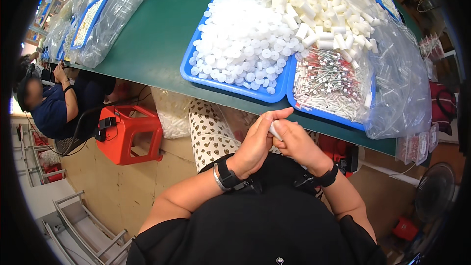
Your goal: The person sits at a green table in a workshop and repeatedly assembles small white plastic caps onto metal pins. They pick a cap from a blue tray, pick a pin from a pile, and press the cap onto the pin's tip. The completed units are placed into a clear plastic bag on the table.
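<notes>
Green worktable (162,44) above tan floor (122,186)

- Small tube (274,130) pinched between my left hand (256,143) and right hand (296,143): white plastic, smooth, matt.
- Round caps (244,44) heaped in the blue tray (230,88): white plastic, slightly translucent, soft sheen.
- The tray itself: hard blue plastic, glossy rim.
- Cylinders (319,10) piled behind: opaque white plastic, matt.
- Thin sticks (328,84) in the second tray: look like white plastic, with red tips; too small to be sure.
- Bag (402,83) over them: clear plastic film, crinkled, shiny.
- Tabletop (157,34): dark green, smooth, matt.
- Stool (131,132): red moulded plastic, glossy.
- My wristbands (226,174): black, matt; a thin metal bangle beside the left one.
</notes>
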Tool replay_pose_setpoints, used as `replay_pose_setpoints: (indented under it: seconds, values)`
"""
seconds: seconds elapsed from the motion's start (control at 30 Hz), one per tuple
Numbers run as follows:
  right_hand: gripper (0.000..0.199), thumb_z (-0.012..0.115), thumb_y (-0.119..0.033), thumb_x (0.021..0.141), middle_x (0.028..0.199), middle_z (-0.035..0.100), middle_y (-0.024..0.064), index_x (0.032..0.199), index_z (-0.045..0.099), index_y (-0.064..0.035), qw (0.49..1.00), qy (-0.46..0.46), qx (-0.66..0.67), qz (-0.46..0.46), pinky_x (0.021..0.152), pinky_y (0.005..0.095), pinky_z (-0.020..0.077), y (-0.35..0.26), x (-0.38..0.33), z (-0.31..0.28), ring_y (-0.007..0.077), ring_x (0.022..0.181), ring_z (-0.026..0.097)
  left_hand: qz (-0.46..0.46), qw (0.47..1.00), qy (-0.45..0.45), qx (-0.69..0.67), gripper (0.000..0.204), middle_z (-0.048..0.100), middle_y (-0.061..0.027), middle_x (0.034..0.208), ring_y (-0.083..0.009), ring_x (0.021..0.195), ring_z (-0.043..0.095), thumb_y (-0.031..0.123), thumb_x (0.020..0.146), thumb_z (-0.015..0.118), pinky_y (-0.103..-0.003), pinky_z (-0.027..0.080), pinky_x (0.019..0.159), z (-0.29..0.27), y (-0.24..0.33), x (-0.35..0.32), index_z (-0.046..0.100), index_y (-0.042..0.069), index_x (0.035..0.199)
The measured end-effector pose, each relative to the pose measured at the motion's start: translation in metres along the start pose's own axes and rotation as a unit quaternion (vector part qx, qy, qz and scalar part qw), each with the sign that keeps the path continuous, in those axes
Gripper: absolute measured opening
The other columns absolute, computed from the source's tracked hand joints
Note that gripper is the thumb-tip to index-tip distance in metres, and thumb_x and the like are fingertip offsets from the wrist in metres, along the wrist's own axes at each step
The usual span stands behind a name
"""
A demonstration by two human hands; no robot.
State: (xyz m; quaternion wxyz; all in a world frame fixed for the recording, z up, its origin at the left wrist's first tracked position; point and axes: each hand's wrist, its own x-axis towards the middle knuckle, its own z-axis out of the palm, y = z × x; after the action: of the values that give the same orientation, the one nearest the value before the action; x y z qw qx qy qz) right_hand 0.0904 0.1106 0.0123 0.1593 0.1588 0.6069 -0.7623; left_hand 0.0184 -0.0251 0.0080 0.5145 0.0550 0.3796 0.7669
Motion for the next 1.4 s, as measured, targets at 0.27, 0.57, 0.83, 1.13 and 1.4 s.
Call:
replay_pose_setpoints:
  seconds: [0.27, 0.57, 0.83, 1.13, 1.4]
  values:
    - [0.032, 0.044, -0.030, 0.105, 0.072, 0.059, 0.0060, 0.105, 0.055, -0.0003, 0.960, 0.091, -0.224, -0.141, 0.050, 0.0340, 0.0427, 0.023, 0.016, 0.018, 0.0176, 0.054, 0.054, -0.064, 0.993, 0.063, -0.076, 0.060, 0.049, -0.0109, 0.143, -0.0209, 0.118, 0.054, 0.053, 0.105, 0.024, -0.036, 0.041, 0.103, -0.025, -0.008, -0.009, 0.049, 0.005, 0.131]
    - [0.035, 0.056, -0.029, 0.100, 0.082, 0.065, 0.0124, 0.116, 0.055, 0.0018, 0.951, 0.081, -0.296, -0.035, 0.069, 0.0349, 0.0509, 0.044, 0.014, 0.004, 0.0210, 0.074, 0.064, 0.062, 0.971, 0.230, 0.003, 0.041, 0.065, -0.0122, 0.114, -0.0178, 0.098, 0.061, 0.040, 0.103, 0.048, -0.034, 0.047, 0.090, -0.060, 0.022, -0.015, 0.056, 0.004, 0.119]
    - [0.018, 0.067, -0.015, 0.090, 0.086, 0.069, 0.0151, 0.101, 0.068, -0.0008, 0.843, 0.124, -0.474, -0.223, 0.068, 0.0372, 0.0548, -0.025, -0.029, -0.008, 0.0332, 0.081, 0.069, 0.171, 0.939, 0.181, 0.236, 0.017, 0.065, -0.0057, 0.101, -0.0116, 0.092, 0.060, 0.015, 0.100, 0.055, -0.024, 0.047, 0.083, -0.039, 0.046, 0.001, 0.059, 0.003, 0.112]
    - [0.024, 0.059, 0.003, 0.073, 0.098, 0.062, 0.0090, 0.094, 0.067, -0.0038, 0.568, 0.284, -0.712, -0.299, 0.079, 0.0391, 0.0486, -0.068, -0.017, -0.095, 0.0279, 0.091, 0.058, 0.358, 0.613, 0.061, 0.702, 0.021, 0.063, -0.0118, 0.100, -0.0319, 0.094, 0.056, 0.003, 0.084, 0.065, -0.039, 0.049, 0.082, -0.023, 0.057, 0.068, 0.067, 0.001, 0.105]
    - [0.016, 0.068, 0.005, 0.080, 0.094, 0.065, 0.0121, 0.093, 0.061, -0.0004, 0.654, 0.316, -0.548, -0.414, 0.076, 0.0386, 0.0491, -0.075, -0.017, -0.091, 0.0292, 0.089, 0.062, 0.268, 0.632, -0.022, 0.726, 0.006, 0.060, -0.0114, 0.091, -0.0322, 0.090, 0.056, 0.007, 0.082, 0.068, -0.040, 0.048, 0.080, -0.033, 0.073, 0.074, 0.070, 0.002, 0.084]
